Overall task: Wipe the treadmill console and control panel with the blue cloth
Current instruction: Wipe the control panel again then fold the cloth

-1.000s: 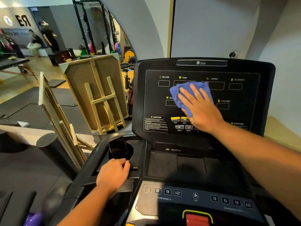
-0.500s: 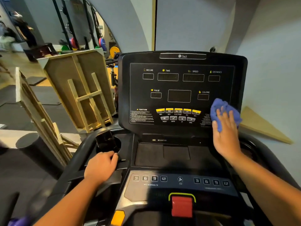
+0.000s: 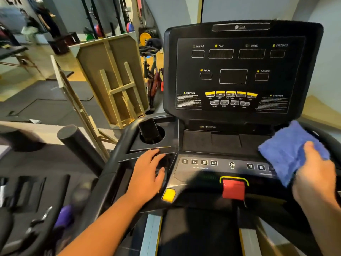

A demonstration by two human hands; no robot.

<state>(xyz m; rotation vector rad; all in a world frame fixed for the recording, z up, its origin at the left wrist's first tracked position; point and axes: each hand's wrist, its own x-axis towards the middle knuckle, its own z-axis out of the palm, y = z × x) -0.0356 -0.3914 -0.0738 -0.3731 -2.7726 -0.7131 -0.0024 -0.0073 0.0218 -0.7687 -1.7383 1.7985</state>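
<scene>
Setting: gym, treadmill console [image 3: 239, 74] upright ahead.
Left hand [image 3: 147, 174]: flat, fingers relaxed, on the left handrail [image 3: 118, 150].
Right hand [image 3: 313, 182]: pinching blue cloth [image 3: 287, 152] over the control panel [image 3: 212, 169].

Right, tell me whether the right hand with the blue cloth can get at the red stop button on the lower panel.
Probably yes: the right hand holds the blue cloth just right of the red stop button, with nothing between them; the left hand rests on the far side.

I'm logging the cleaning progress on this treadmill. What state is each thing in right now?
blue cloth: held in the right hand, over the right end of the control panel
left hand: fingers straight, resting on the console beside the cup holder
display screen: dark, no readouts lit
cup holder: holds a dark object
red safety key: in place
</scene>
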